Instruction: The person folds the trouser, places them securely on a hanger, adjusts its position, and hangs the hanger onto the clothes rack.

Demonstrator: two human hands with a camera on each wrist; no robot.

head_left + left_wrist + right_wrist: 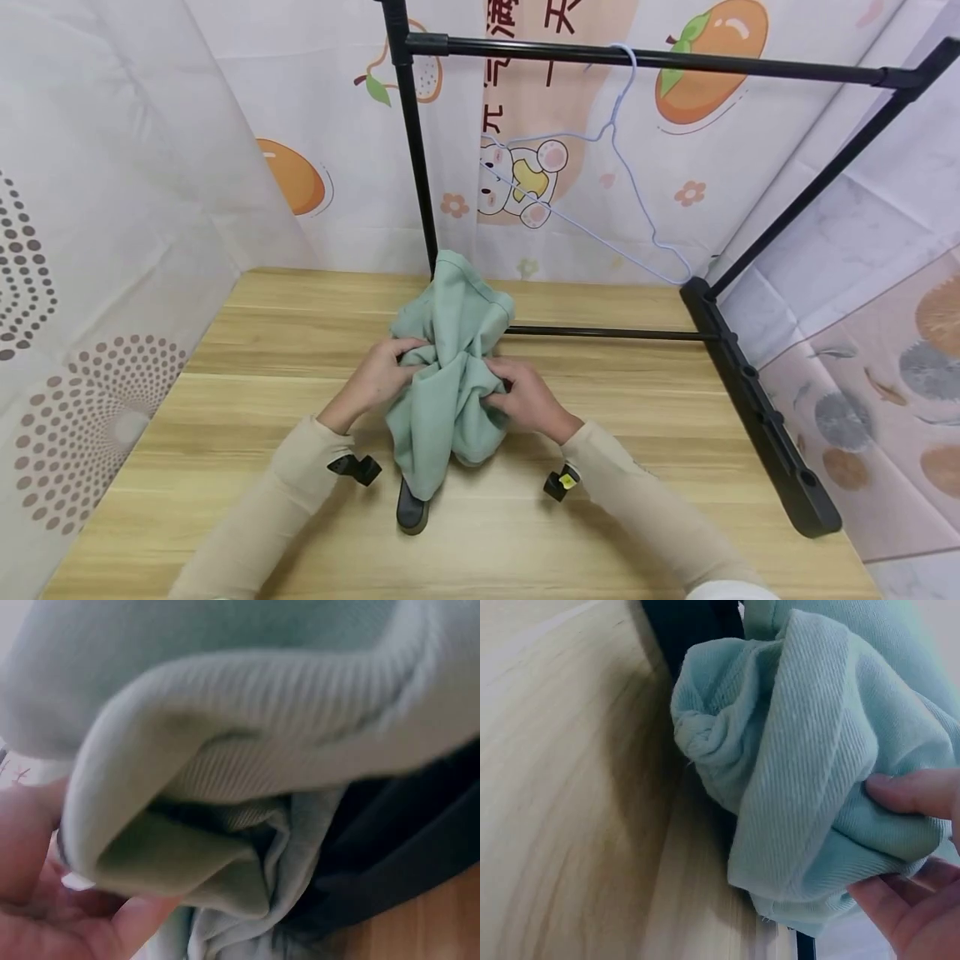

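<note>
Looks forward and down from the head, above the fingers (409, 343); peers past them up close from either wrist (336, 418); shares green cloth (446, 404) between them throughout.

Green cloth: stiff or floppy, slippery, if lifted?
The green cloth is likely floppy: it bunches in folds between the left hand and right hand. Probably not slippery, given the ribbed weave in the right wrist view. Might drag on the black foot poking out beneath it.

The cloth (446, 392) was sage green, finely ribbed; the sleeves (255, 508) beige. The rack (660, 60) was black, the hanger (612, 125) pale blue, the tabletop (615, 379) yellowish-brown wood grain. The white back curtain (607, 250) bore orange fruits (720, 79), the left curtain (97, 183) grey-brown dots (21, 247).
</note>
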